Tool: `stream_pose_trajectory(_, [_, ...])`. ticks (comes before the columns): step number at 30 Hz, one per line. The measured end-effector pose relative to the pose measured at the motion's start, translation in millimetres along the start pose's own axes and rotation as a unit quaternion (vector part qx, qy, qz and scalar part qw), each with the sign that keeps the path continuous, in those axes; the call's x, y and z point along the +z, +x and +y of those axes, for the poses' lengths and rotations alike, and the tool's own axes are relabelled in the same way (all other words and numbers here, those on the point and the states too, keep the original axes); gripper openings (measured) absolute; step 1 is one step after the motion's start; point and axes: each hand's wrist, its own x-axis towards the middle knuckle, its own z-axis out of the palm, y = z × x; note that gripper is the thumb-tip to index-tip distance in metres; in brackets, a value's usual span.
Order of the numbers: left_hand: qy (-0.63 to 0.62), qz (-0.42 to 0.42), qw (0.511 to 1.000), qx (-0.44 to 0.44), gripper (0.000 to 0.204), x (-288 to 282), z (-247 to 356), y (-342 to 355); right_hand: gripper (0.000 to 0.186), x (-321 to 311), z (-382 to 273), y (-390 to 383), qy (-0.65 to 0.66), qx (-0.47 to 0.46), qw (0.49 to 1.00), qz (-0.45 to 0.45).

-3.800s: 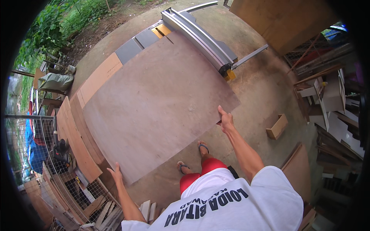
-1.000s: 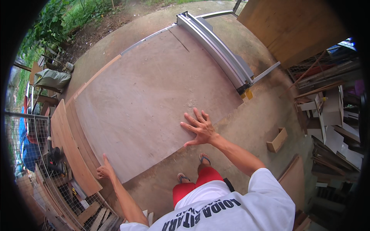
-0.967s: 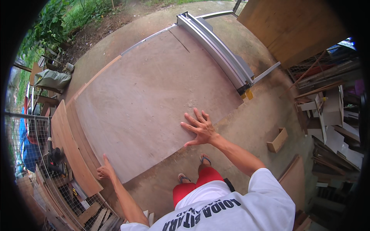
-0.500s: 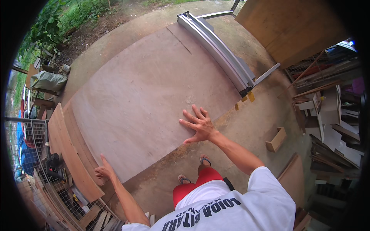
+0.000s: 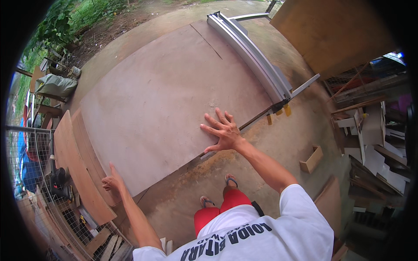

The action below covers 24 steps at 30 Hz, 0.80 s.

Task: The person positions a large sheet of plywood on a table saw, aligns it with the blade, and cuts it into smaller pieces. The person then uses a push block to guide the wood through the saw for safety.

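Note:
A large pale plywood sheet (image 5: 143, 113) lies flat in front of me, with a dark line across its far right part. My right hand (image 5: 223, 132) rests palm down on it near its closest edge, fingers spread. At the sheet's near left corner, my left hand (image 5: 113, 180) has one finger stretched along the side while the others curl at the edge. Across the sheet's right end sits a long silver metal guide rail (image 5: 250, 54) with support arms. Yellow pieces (image 5: 283, 111) hang below the rail's near end.
A brown plank (image 5: 78, 169) lies left of the sheet by a wire mesh fence (image 5: 32, 161). A small open wooden box (image 5: 311, 159) stands on the concrete at right. Beyond it are stacked board offcuts (image 5: 379, 161). A large wooden panel (image 5: 335, 35) stands at far right.
The sheet has slid slightly away from me, and a dark strip now shows along its near edge. Both hands have moved forward with it, keeping much the same pose.

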Motion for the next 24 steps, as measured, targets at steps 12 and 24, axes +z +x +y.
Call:
stream_pose_trajectory(12, [-0.060,-0.198,0.912,0.354,0.126,-106.3,0.5,-65.7,0.108,19.8,-20.9,-7.0,-0.030,0.020,0.999,-0.034])
stream_pose_trajectory(24, [0.008,-0.190,0.849,0.492,0.138,-105.6,-16.1,-61.3,0.110,25.3,-42.8,7.4,-0.028,0.069,0.997,0.035])
